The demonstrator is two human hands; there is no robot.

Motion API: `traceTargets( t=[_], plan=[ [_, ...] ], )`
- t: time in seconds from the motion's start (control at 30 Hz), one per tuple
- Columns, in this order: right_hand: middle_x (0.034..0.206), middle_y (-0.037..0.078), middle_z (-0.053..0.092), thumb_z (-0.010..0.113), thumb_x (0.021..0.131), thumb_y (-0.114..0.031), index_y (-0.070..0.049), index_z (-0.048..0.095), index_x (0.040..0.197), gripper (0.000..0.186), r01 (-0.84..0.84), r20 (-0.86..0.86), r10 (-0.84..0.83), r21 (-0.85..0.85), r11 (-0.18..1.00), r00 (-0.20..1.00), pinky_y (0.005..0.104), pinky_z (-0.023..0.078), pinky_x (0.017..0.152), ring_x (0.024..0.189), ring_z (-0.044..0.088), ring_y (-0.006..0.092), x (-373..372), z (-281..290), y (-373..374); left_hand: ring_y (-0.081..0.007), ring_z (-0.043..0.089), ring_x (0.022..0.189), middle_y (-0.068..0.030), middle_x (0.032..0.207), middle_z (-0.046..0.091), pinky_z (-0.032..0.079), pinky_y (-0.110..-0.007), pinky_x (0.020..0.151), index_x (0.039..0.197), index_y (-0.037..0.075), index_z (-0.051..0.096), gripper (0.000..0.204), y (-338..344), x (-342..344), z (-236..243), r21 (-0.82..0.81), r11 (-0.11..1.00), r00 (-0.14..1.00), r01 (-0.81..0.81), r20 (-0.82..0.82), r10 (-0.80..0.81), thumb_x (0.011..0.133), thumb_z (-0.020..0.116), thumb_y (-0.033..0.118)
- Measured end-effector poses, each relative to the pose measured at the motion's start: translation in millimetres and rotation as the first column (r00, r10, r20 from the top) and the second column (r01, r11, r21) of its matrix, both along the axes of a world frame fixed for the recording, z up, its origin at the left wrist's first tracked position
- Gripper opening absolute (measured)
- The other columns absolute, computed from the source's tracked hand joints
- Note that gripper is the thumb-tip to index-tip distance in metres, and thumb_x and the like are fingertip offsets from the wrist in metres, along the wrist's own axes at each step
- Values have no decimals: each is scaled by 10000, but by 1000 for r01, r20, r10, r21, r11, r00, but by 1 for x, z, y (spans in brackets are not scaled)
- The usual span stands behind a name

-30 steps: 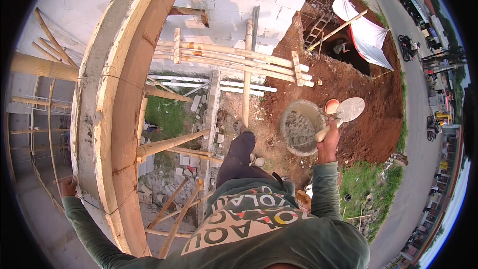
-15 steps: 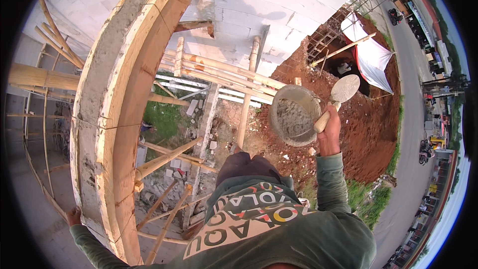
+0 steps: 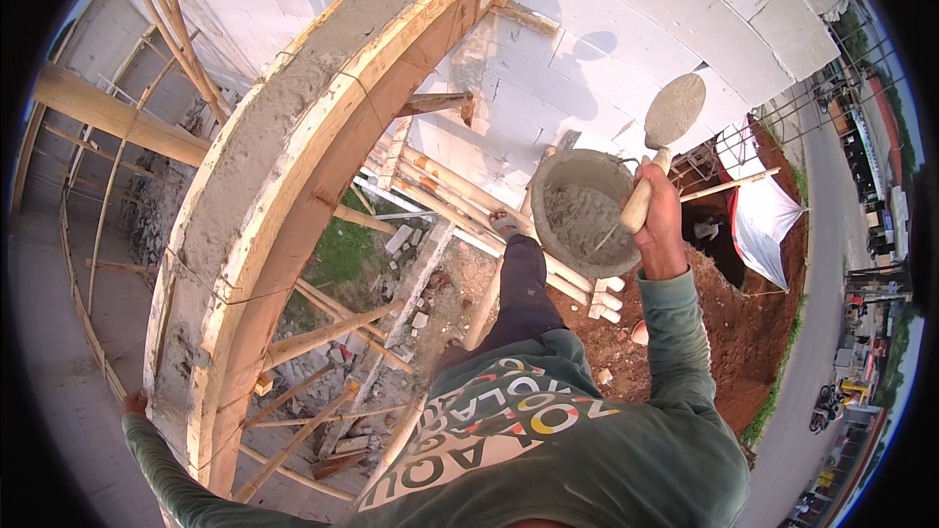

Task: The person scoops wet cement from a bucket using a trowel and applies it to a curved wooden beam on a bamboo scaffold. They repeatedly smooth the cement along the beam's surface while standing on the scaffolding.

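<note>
The right hand [image 3: 665,215] is closed around the pale wooden handle [image 3: 636,208] of a grey metal trowel [image 3: 676,110], whose rounded, mortar-smeared blade points up and away from the body, in front of the white block wall [image 3: 626,39]. A round, dark grey bucket [image 3: 583,168] hangs just to the left of that hand, its rim meeting the fingers; the hand seems to bear its weight too, though the exact hold is hidden. Inside the bucket sits wet grey mortar [image 3: 579,218], lumpy on top

At the lower left, the left hand [image 3: 135,401] is at the outer edge of a long, curved formwork [image 3: 298,152] of pale and brown timber; it shows too small to tell whether it grips or only rests there. Between the boards runs a rough strip of grey concrete [image 3: 240,156], and thin wires cross it. Below lie pale bamboo poles [image 3: 455,193] and red earth [image 3: 729,332]

The trowel should be light and stiff, best taken by the middle of its handle, clear of the blade, which may be slick. The bucket is likely heavy, its soft, dense load apt to slump if tipped; a firm hold high at the rim suits it, and wet mortar there could make it slip. The formwork looks rigid and rough, so an open palm over its outer board should give a steady hold
</note>
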State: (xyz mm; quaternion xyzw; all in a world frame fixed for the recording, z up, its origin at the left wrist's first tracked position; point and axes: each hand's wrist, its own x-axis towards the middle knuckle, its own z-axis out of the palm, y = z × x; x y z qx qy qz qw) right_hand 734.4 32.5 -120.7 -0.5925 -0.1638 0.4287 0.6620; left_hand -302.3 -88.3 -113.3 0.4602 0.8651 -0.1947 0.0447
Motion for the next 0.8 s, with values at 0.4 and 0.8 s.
traceTargets(
  t=[0.4,0.8],
  plan=[
    [725,14,521,590,884,-197,-26,574,903,172,-518,-159,494,-193,833,855,278,415,526,593,512,111,-1,-59,201,-250,620,885,-117,977,645,484,-357,780,1104,2,606,236,177,727,-125,584,690,582,-428,762,-284,884,619,89],
    [755,-3,546,631,865,-179,-34,586,844,154,-939,-66,951,-195,284,302,265,397,615,682,498,80,-28,-6,225,-289,538,1142,-126,1266,539,446,-464,950,1350,61,405,539,210,898,-225,-503,301,-583,-810,746,-321,978,461,446]
  ],
)
